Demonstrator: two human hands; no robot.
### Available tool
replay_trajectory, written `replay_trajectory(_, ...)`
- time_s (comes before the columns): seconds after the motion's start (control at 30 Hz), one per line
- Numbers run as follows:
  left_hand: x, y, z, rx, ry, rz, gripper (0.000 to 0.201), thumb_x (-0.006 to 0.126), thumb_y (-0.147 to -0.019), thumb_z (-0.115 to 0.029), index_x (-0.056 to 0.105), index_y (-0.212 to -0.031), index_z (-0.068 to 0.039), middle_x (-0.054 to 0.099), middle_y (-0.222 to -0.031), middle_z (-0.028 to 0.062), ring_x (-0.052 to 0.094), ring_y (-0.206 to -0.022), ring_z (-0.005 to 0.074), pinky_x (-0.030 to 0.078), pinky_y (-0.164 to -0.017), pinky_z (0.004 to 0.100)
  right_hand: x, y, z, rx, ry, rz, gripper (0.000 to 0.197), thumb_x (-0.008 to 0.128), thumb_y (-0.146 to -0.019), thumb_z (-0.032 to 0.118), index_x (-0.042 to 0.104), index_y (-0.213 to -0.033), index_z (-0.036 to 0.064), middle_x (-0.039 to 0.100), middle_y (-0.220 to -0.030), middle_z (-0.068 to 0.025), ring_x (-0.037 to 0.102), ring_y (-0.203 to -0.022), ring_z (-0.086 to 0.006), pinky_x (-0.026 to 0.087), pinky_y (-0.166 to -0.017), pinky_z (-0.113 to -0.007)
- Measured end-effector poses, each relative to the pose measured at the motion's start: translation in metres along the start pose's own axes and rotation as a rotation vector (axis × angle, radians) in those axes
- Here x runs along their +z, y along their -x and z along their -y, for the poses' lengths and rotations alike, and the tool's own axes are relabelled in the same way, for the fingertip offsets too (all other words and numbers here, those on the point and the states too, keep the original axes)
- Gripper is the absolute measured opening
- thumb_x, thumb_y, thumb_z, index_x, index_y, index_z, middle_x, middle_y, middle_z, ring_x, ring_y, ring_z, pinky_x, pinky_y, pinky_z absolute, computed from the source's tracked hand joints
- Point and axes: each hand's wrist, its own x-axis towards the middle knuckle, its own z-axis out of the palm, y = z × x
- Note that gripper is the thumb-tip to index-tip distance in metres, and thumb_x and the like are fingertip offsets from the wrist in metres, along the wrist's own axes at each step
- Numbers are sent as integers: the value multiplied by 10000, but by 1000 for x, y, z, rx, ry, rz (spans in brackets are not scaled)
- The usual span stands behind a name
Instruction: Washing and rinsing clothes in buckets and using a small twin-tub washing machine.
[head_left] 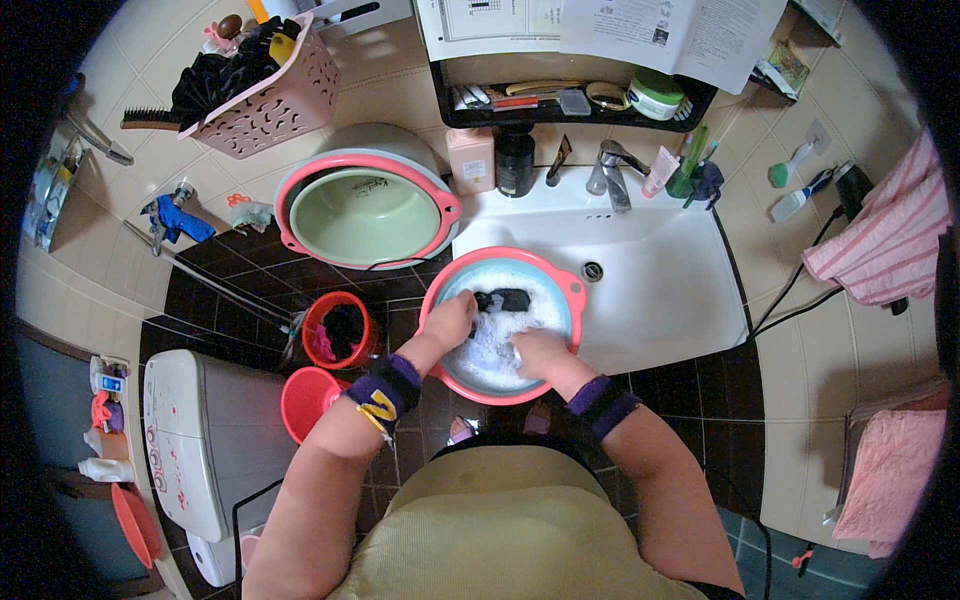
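Observation:
A pink-rimmed basin (575, 290) with a pale blue inside rests at the left front of the white sink. Foamy water (505, 345) fills it, and a small dark wet cloth (514, 299) lies in the suds toward the far side. At the basin's left, my left hand (452, 320) has its fingers closed on the dark cloth's left end. My right hand (541, 358) reaches over the right front rim into the foam; suds cover its fingertips, so what they touch is hidden. Dark purple bands circle both forearms.
Left of the white sink (670, 290) stand nested basins, a green one (365, 220) innermost. Below them are a red bucket (370, 335) with dark cloth and another red bucket (308, 400). Bottles and a faucet (612, 178) line the sink's back edge. A washing machine (185, 440) stands left.

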Motion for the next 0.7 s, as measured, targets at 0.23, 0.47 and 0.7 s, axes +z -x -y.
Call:
replay_trajectory(0.23,6,-10,1,68,464,-327,190,461,-806,-19,526,-984,-17,601,-902,192,601,-845,328,459,-745,395,12,-13,-12,82,-32,-9,244,638,-702,216,632,-890,61,637,-907,-144,613,-886,-302,483,-752,-422)
replay_trajectory(0.47,11,21,-1,317,391,393,530,700,-713,-110,500,-1198,-38,545,-1173,164,528,-1066,269,387,-955,341,-39,-17,-15,-139,-791,41,224,611,-834,194,596,-982,27,645,-839,-71,589,-760,-150,466,-695,-291)
replay_trajectory(0.7,23,6,21,37,284,105,389,621,-792,-138,527,-1132,26,646,-887,141,610,-800,233,471,-754,355,-26,-31,-30,-28,-947,-243,280,665,-793,137,556,-1013,3,609,-818,-49,552,-694,-115,451,-598,-280)
